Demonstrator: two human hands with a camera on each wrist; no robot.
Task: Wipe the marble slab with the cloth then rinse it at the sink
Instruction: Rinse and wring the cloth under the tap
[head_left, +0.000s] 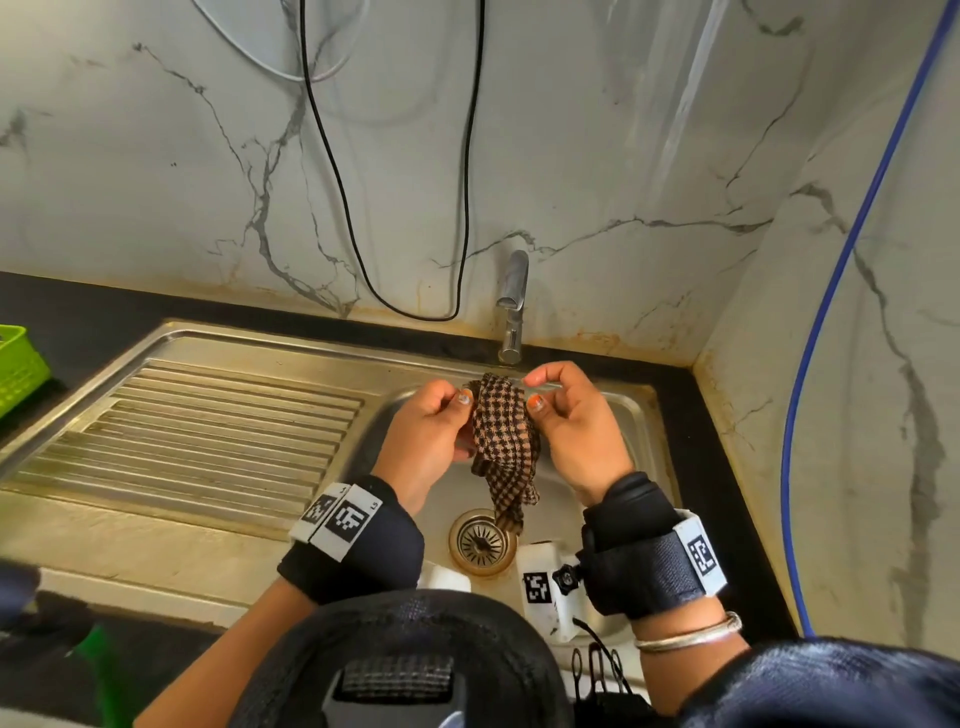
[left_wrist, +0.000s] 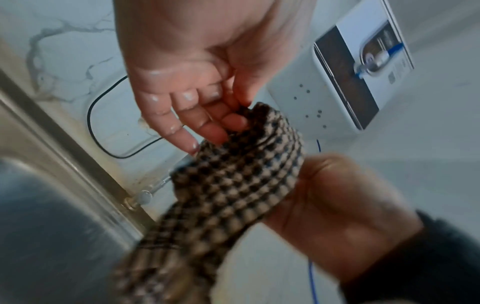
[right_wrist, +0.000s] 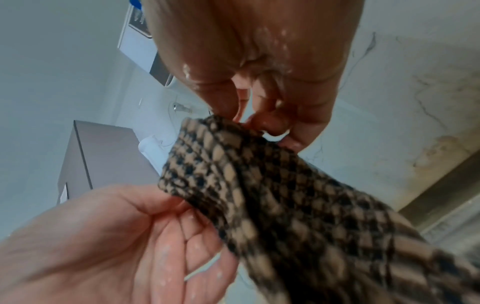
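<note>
A brown-and-black checked cloth (head_left: 504, 441) hangs over the steel sink basin (head_left: 631, 415), just in front of the chrome tap (head_left: 511, 301). My left hand (head_left: 457, 413) pinches its upper left edge, and my right hand (head_left: 535, 391) pinches the upper right edge. The lower end of the cloth dangles above the drain (head_left: 480, 540). In the left wrist view my left hand (left_wrist: 240, 106) nips the cloth (left_wrist: 233, 185) between thumb and forefinger. In the right wrist view my right hand (right_wrist: 255, 123) grips the folded top of the cloth (right_wrist: 285, 205). Both palms glisten with drops.
A ribbed drainboard (head_left: 208, 431) lies left of the basin, with a green basket (head_left: 18, 364) on the black counter beyond it. A black cable (head_left: 337, 171) and a blue hose (head_left: 831, 291) hang along the marble walls. A white wall appliance (left_wrist: 350, 72) hangs above.
</note>
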